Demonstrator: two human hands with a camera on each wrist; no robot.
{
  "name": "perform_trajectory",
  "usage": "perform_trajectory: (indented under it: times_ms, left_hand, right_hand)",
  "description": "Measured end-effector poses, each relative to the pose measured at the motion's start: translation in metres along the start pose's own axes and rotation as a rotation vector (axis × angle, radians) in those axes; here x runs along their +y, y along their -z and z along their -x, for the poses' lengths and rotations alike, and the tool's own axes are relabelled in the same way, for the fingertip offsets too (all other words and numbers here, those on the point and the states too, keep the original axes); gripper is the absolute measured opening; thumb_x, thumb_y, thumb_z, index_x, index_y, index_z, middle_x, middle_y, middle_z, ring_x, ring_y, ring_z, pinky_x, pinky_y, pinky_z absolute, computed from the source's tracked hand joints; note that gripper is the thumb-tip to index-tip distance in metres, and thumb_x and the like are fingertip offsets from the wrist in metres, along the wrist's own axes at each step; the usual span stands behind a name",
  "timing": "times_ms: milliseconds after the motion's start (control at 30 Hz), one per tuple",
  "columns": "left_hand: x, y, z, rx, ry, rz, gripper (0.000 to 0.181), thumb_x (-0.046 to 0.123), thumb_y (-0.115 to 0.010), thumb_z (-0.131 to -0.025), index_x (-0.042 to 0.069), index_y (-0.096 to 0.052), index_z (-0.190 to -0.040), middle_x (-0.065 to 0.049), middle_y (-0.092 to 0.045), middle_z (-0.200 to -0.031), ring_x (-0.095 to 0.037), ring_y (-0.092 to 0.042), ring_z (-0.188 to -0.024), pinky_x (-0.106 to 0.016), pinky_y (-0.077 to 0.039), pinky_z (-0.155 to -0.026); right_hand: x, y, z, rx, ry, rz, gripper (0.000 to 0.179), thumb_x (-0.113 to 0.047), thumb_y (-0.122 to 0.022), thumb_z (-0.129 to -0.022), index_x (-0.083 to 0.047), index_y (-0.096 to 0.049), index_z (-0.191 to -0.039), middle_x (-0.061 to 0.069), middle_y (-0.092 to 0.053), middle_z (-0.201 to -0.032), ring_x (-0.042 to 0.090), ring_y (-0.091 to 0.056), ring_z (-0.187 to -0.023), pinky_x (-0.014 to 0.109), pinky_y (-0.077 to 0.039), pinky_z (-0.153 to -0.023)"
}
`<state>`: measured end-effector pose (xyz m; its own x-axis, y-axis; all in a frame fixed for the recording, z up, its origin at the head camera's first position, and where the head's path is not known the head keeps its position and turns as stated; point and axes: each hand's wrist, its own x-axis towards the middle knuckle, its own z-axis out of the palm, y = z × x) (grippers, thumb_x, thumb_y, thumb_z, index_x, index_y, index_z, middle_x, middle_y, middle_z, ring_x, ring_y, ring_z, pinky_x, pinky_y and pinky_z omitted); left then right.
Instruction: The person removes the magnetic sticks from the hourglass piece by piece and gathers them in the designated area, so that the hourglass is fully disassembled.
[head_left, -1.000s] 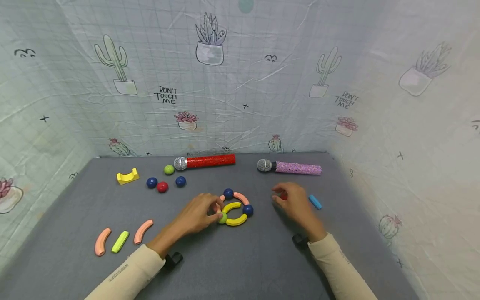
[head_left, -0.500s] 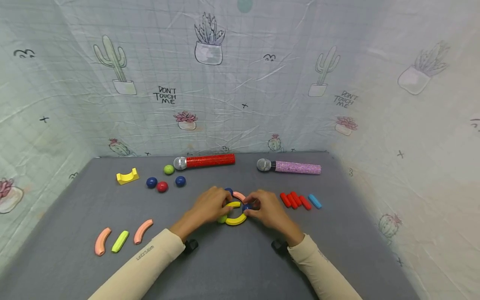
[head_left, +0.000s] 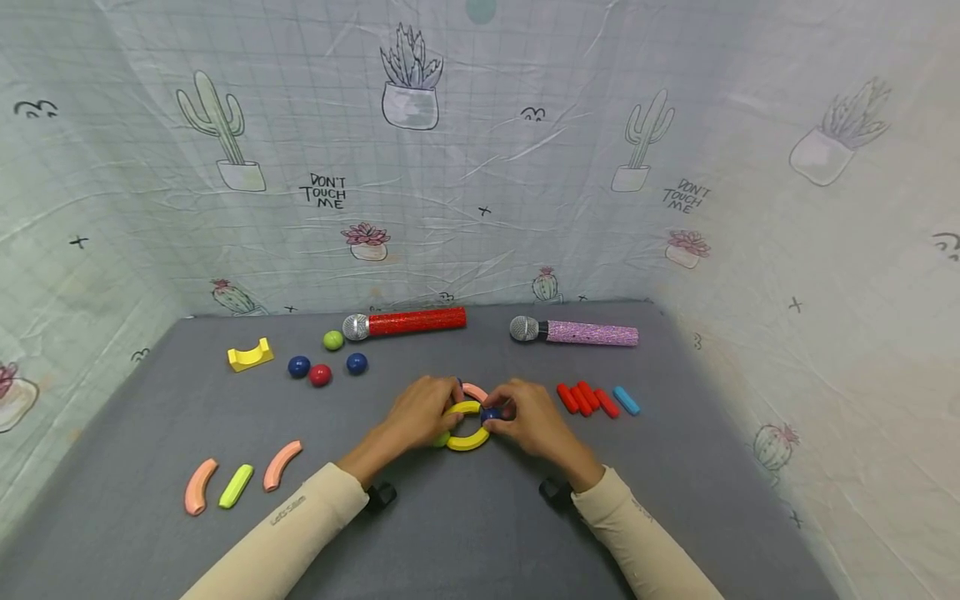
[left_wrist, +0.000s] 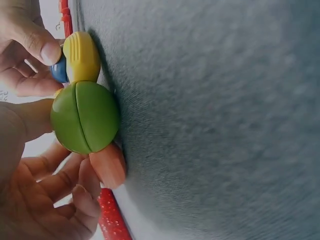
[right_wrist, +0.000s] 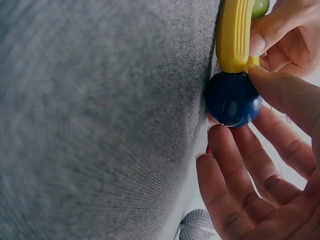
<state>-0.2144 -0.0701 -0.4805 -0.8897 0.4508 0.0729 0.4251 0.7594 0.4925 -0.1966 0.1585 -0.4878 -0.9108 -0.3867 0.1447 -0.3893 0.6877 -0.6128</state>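
My left hand pinches the upper yellow curved rod of a small toy ring, its fingers beside a salmon curved rod. My right hand holds the blue ball at the ring's right side between thumb and fingers. Both yellow rods reach this ball; the lower yellow rod curves back to the light green ball on the left. Another salmon curved rod arcs behind the yellow ring. A second blue ball at its back is mostly hidden by my left fingers.
Several red rods and a blue rod lie right. Loose balls and a yellow cradle-shaped block are back left; curved rods sit front left. Red and purple microphones lie along the back.
My right hand has come left from the red rods to the blue ball. My left hand has shifted right, and the upper yellow rod's free end has met that ball, closing the gap.
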Motion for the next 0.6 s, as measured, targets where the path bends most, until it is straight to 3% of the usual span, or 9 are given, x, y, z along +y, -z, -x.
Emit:
perform_trajectory:
  times_ms: [133,367,600]
  left_hand:
    - [-0.001,-0.002,0.006,0.031,-0.005,0.032,0.018,0.019,-0.080,-0.097,0.018,-0.066,-0.108,0.004,-0.066,-0.088,-0.014,-0.054,-0.081,-0.033,-0.046,-0.072]
    - [-0.002,-0.007,0.016,0.118,-0.092,0.010,0.030,0.022,-0.081,-0.095,0.016,-0.059,-0.116,0.004,-0.056,-0.089,-0.013,-0.052,-0.077,-0.031,-0.044,-0.069]
    - [-0.002,-0.003,0.022,0.181,-0.074,0.044,0.027,0.022,-0.081,-0.095,0.019,-0.061,-0.113,0.005,-0.059,-0.094,-0.011,-0.053,-0.080,-0.031,-0.045,-0.071]
  right_hand:
    - [0.001,0.000,0.000,0.005,0.005,0.011,0.024,-0.020,-0.091,-0.086,-0.015,-0.080,-0.108,-0.001,-0.072,-0.099,0.011,-0.065,-0.083,0.025,-0.052,-0.075]
    - [0.000,0.000,-0.001,0.018,0.016,0.017,0.025,-0.020,-0.091,-0.086,-0.016,-0.080,-0.108,-0.001,-0.072,-0.098,0.009,-0.063,-0.080,0.024,-0.051,-0.073]
    - [-0.001,0.000,0.001,0.003,0.001,0.025,0.027,-0.021,-0.090,-0.087,-0.015,-0.080,-0.110,-0.001,-0.072,-0.101,0.009,-0.063,-0.081,0.024,-0.052,-0.074]
